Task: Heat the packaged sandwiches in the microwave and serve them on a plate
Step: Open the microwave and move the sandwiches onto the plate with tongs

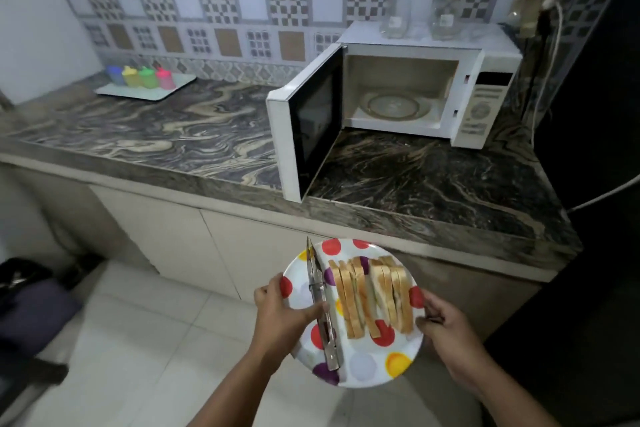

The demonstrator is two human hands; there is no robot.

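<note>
Head view | both hands point(282, 314) point(446, 322) grip plate point(374, 371) | tongs point(322, 305), sandwiches point(372, 298) | fillings probably hidden

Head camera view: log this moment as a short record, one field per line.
plate: polka-dot plate held over the floor, in front of the counter
on plate: sliced sandwiches standing on edge, metal tongs lying beside them
left hand: left hand grips the plate's left rim, thumb on the tongs
right hand: right hand grips the right rim
microwave: microwave door open, only the glass turntable inside
counter, far left: tray with four coloured bottles
</note>
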